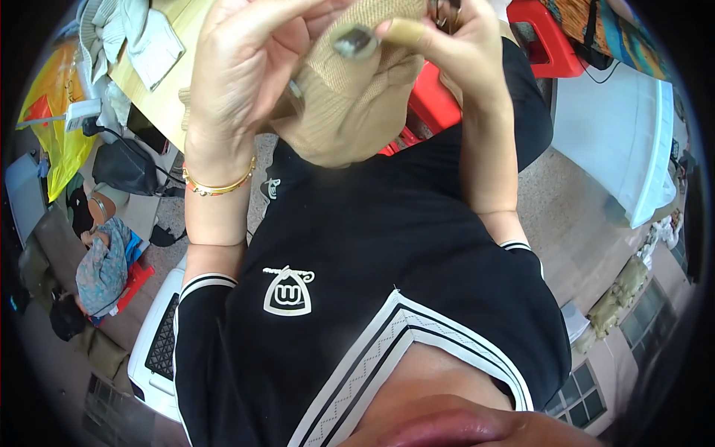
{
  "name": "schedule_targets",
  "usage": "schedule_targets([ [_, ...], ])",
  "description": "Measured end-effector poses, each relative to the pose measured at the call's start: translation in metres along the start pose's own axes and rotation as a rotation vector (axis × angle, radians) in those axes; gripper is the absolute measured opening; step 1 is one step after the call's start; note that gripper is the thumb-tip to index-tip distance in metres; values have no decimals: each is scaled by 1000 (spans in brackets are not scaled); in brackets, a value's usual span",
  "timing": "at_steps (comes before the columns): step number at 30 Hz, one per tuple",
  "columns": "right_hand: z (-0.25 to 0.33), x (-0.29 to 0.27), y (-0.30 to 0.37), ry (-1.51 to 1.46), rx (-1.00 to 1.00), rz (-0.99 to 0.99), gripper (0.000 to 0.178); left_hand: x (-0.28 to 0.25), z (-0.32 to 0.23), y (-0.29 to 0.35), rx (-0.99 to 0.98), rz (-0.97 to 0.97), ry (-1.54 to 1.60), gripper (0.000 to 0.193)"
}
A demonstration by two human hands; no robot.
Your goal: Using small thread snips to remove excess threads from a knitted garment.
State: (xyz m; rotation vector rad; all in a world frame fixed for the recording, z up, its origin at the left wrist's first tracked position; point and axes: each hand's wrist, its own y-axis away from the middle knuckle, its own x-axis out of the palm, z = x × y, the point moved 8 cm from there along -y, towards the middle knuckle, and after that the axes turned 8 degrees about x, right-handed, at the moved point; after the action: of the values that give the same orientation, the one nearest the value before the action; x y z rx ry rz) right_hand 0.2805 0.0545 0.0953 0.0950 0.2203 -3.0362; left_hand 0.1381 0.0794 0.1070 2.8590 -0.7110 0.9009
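Tan ribbed knit fabric [350, 112] hangs bunched between my two hands, above my lap. On its left edge, my left hand [242, 71] is closed, with gold bracelets at the wrist. A shiny dark oval shows against the cloth near those fingers; I cannot make out what it is. Gripping the upper right part of the cloth is my right hand [469, 59], its thumb wrapped in tan tape and pressed toward the fabric. A small dark metal thing [445, 13] shows among the right fingers, cut off by the top edge, its kind unclear.
A pale wooden table [149, 82] with light knit garments [141, 45] is at the upper left. Red stools [547, 37] stand beyond my right arm, beside a large pale plastic bin [611, 127]. Someone in a patterned top [108, 264] sits at far left, near a yellow bag [63, 127].
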Motion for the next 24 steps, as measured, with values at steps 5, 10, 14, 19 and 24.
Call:
schedule_targets([
  [5, -33, -26, -25, -35, 112, -103, 28, -24, 15, -12, 239, 132, -583, 41],
  [10, -55, -26, -15, 208, -11, -158, 29, -35, 21, 13, 450, 33, -855, 22],
  [14, -14, -21, 12, 314, -142, -298, 34, -21, 25, 16, 495, 71, -1084, 33],
  [19, -25, -10, 16, 368, -174, -224, 31, -19, 23, 11, 563, 60, -1226, 33],
  [24, -47, -9, 15, 538, -275, -339, 28, -28, 27, 6, 491, 4, -1121, 27],
])
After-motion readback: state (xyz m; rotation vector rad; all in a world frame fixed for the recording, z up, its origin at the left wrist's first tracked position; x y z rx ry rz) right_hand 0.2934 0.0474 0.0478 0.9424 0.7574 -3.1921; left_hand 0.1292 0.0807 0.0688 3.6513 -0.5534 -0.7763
